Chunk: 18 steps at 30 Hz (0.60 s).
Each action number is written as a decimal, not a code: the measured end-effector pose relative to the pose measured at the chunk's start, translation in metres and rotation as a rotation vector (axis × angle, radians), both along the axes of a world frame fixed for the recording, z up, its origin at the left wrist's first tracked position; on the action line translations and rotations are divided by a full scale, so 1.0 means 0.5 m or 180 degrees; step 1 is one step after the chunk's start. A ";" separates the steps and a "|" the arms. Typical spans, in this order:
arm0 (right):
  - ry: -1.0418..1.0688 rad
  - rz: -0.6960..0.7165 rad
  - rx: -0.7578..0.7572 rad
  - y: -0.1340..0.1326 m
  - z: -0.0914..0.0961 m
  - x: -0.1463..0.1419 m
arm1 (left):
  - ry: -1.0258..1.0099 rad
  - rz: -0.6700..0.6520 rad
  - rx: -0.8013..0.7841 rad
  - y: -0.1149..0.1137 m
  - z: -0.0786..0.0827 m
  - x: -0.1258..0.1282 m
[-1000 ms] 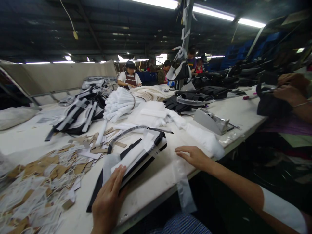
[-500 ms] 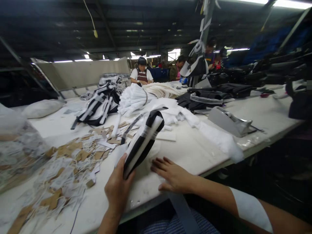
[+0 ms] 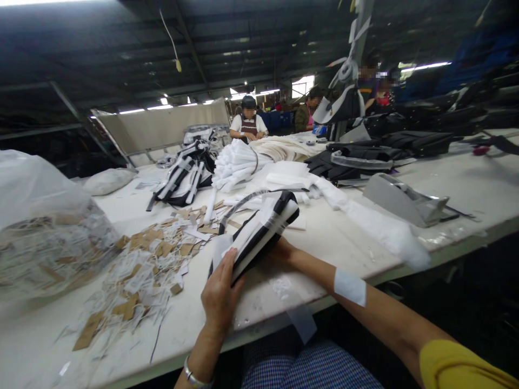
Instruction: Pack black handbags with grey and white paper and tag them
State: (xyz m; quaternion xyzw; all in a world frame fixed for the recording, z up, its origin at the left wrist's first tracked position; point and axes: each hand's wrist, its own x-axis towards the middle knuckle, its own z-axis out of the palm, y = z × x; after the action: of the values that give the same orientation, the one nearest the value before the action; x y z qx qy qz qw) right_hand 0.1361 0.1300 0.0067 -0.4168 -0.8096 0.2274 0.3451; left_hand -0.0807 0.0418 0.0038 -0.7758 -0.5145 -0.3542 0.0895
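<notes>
A black-and-white folded fabric bundle point(image 3: 259, 229), with clear tape across its far part, is tilted over the near side of the table. My left hand point(image 3: 222, 286) is closed round its near end, thumb on the right side and fingers on the left. Behind the bundle's far end reaches my right hand point(image 3: 280, 249), its fingers hidden by the bundle. A white patch point(image 3: 350, 286) lies on my right forearm. From the table's front edge hangs a translucent strip point(image 3: 303, 323), below my right forearm.
Loose paper tags point(image 3: 133, 275) with strings cover the left of the table point(image 3: 194, 335), beside a clear plastic bag of tags point(image 3: 52, 237). White foam strips point(image 3: 235, 165) and black bundles point(image 3: 186, 181) lie further back. A grey tape dispenser point(image 3: 405, 200) stands right. Co-workers point(image 3: 248, 121) are across the table.
My right hand has gone from lying spread on the table to behind the far end of the bundle. The bundle now leans further right and lower, still in my left hand. The view has shifted.
</notes>
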 end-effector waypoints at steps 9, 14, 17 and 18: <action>-0.1301 0.0281 0.0337 -0.185 -0.004 0.058 | 0.0291 -0.0156 0.0226 0.006 0.018 0.019; -0.0815 0.0677 0.1367 -0.219 0.011 0.064 | 0.0543 -0.0404 0.0519 -0.021 0.043 0.045; -0.0412 0.0958 0.1735 -0.259 0.048 0.081 | 0.0652 -0.0592 0.0696 -0.049 0.035 0.065; -0.0294 0.0982 0.1769 -0.267 0.067 0.085 | 0.0679 -0.0637 0.0762 -0.058 0.029 0.073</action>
State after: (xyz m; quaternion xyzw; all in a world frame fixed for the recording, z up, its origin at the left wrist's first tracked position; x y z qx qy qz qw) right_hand 0.1784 -0.0036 0.0402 -0.1889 -0.9092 0.0281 0.3701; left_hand -0.0442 0.0128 0.0182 -0.8401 -0.3765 -0.3357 0.1995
